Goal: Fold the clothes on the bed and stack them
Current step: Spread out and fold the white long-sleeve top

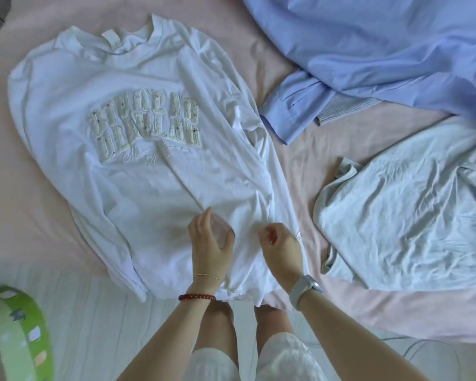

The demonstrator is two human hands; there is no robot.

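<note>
White cotton sweatshirt (127, 149) lay unfolded on the bed (39, 215); left hand (208, 243) relaxed open, right hand (280, 246) pinched its hem, sides needing folding next.

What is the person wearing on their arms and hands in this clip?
Both forearms are bare, no sleeves. The left hand has a thin gold chain bracelet at the wrist and a dark red bead bracelet just below it. The right hand has a watch with a pale grey band. No rings are visible.
</note>
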